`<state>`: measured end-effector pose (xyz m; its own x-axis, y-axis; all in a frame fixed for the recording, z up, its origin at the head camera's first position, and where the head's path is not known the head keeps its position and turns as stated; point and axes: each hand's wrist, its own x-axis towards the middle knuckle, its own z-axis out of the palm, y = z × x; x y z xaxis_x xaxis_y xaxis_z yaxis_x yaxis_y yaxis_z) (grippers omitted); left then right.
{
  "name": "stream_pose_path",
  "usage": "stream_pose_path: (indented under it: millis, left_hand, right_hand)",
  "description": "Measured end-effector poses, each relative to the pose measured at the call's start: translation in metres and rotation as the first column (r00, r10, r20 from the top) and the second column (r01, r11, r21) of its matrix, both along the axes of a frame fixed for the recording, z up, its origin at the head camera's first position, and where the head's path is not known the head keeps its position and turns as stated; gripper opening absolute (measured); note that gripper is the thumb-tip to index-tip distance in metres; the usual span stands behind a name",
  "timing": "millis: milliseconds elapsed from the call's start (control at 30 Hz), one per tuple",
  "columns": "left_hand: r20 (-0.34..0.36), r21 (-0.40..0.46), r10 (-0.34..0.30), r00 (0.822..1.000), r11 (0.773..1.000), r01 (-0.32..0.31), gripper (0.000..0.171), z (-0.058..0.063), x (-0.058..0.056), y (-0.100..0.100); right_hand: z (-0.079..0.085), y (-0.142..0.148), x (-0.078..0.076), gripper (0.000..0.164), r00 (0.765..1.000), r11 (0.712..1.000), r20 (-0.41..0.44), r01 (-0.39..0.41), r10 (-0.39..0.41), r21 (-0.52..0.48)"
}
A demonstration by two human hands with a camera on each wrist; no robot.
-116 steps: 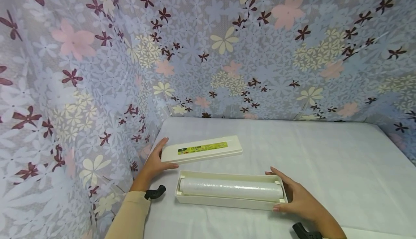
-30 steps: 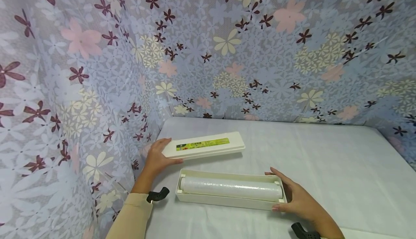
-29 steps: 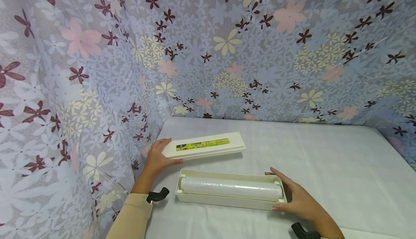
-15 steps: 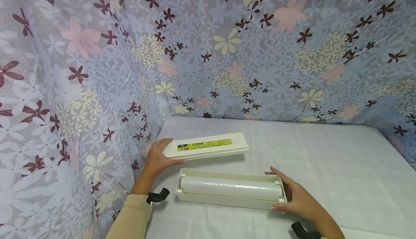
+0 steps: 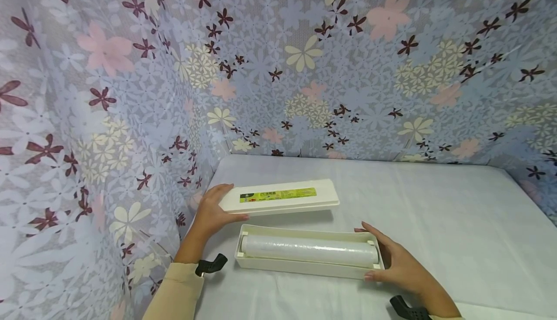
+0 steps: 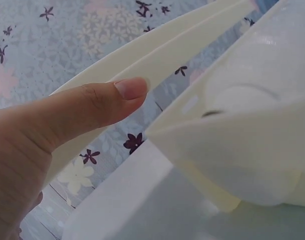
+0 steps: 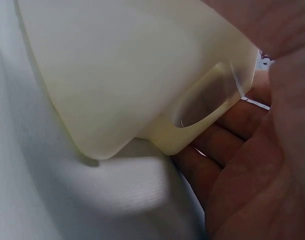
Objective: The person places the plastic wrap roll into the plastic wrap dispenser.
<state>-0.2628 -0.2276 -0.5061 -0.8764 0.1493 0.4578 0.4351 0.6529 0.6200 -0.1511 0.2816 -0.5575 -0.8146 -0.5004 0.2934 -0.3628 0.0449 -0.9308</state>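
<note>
My left hand [image 5: 213,211] grips the left end of a long white lid [image 5: 319,195] with a yellow-green label. The lid slants over the table behind the box, its shadow below it. In the left wrist view my thumb [image 6: 100,105] lies along the lid's side. In front, a long cream plastic box [image 5: 300,268] sits on the table with a roll of cling film [image 5: 309,251] inside. My right hand [image 5: 396,262] holds the box's right end, thumb in front and fingers behind. In the right wrist view, fingers [image 7: 212,142] curl beside the box's end wall [image 7: 112,75].
A pale cloth covers the table [image 5: 435,213]. Floral curtains [image 5: 304,93] hang behind it and on the left. A black strap piece [image 5: 212,264] juts from the left wrist and another [image 5: 409,309] from the right.
The lid has come up a little from the table and shifted right in my left hand's grip, its right end turning slightly towards me. The box and right hand stay put.
</note>
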Motion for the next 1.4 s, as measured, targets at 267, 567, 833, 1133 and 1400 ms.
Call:
stream_pose_path:
  millis: [267, 567, 833, 1133, 1400]
  left_hand:
    - [0.015, 0.02, -0.015, 1.0, 1.0, 0.015, 0.108, 0.008, 0.01, 0.004]
    - [0.02, 0.024, -0.041, 0.999, 0.999, 0.041, 0.106, 0.013, 0.018, 0.009]
    - [0.021, 0.008, -0.048, 0.999, 0.999, 0.048, 0.106, 0.004, 0.026, 0.014]
    - [0.035, 0.032, -0.053, 0.998, 0.998, 0.052, 0.108, -0.001, 0.035, 0.014]
    - [0.017, 0.072, -0.098, 0.995, 0.993, 0.097, 0.107, -0.001, 0.041, 0.017]
  right_hand:
    - [0.0, 0.0, -0.001, 0.113, 1.0, 1.0, 0.009, 0.013, -0.013, 0.008]
    - [0.003, -0.001, 0.0, 0.112, 1.0, 0.999, 0.001, 0.025, -0.025, 0.023]
    - [0.003, -0.001, 0.0, 0.113, 0.999, 0.999, 0.01, 0.03, -0.03, 0.024]
    - [0.003, -0.002, 0.001, 0.113, 0.998, 0.997, 0.025, 0.055, -0.056, 0.049]
    - [0.002, -0.002, 0.002, 0.116, 0.989, 0.987, 0.063, 0.124, -0.131, 0.106]
